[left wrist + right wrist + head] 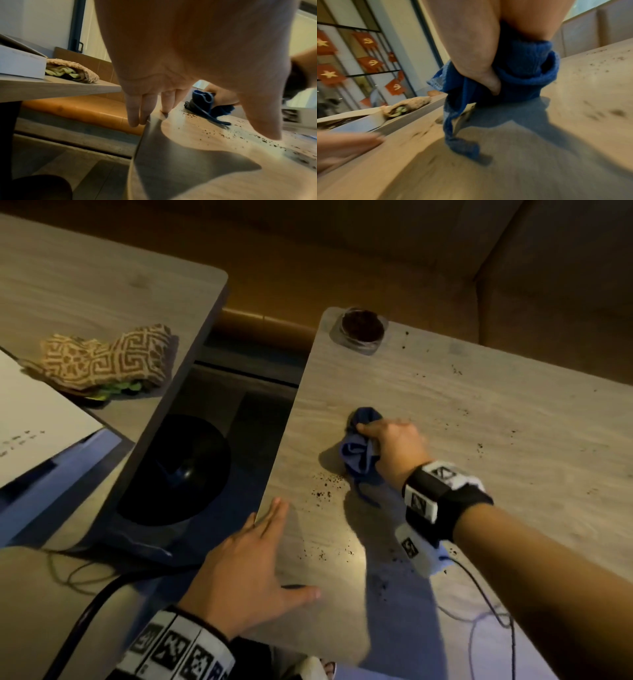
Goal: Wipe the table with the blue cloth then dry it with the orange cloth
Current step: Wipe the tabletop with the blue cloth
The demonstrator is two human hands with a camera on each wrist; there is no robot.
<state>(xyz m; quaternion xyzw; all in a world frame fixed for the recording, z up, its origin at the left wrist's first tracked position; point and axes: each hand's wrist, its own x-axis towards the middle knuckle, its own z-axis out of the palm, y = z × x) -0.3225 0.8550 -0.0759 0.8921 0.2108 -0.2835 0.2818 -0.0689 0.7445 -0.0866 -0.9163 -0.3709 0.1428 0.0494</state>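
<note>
Two hands are on my screens, both at the table (479, 412) on the right. My right hand (394, 446) has its fingers curled tight round the blue cloth (359, 446), which is bunched into a wad and pressed down on the tabletop near its left edge; a loose tail of the cloth trails toward me on the wood. In the right wrist view the thumb is tucked into the folds of the cloth, and the cloth touches the surface.

My left hand (246, 570) lies flat at the near left edge of the same table, fingers straight and together, thumb spread out to the side, holding nothing. From the left wrist view the fingertips (135, 119) reach just over the edge.

Dark crumbs (325, 484) are scattered on the wood, thickest just beside the cloth on my side, with more specks farther right and toward the far edge. A small round jar (363, 332) with dark contents stands at the far left corner.

On the other table (102, 285), to the left and well apart from the hands, rests the orange cloth (113, 357), patterned and folded over something green, touching a white box (34, 422).
</note>
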